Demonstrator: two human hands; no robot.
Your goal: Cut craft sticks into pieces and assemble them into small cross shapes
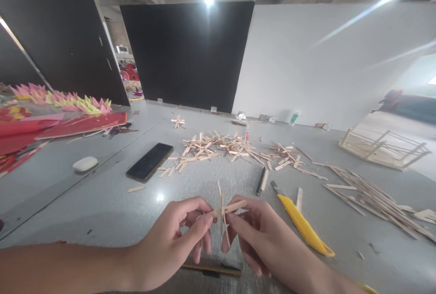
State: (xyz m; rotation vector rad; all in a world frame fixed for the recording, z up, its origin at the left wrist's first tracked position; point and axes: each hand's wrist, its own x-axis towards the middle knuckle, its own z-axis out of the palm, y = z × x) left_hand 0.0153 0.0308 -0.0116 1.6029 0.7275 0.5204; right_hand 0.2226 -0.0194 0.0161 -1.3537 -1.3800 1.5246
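Observation:
Between my hands, above the table, are crossed wooden craft sticks (223, 210) forming a small star-like piece. My left hand (190, 228) pinches the left end of one stick between thumb and forefinger. On the other side, my right hand (250, 230) has its thumb and fingers closed on the crossed sticks near their middle. A yellow utility knife (303, 226) lies to the right of my right hand, its blade end pointing away from me. Farther ahead is a loose pile of short craft sticks (218, 144). Below my hands lies a thin brown stick with dark parts (218, 270).
A black phone (150, 161) and a white case (85, 164) lie at left. A dark pen (260, 180) is ahead of my right hand. Long thin sticks (374, 198) and a wooden frame (384, 149) occupy the right. Black (187, 53) and white panels (323, 62) stand behind.

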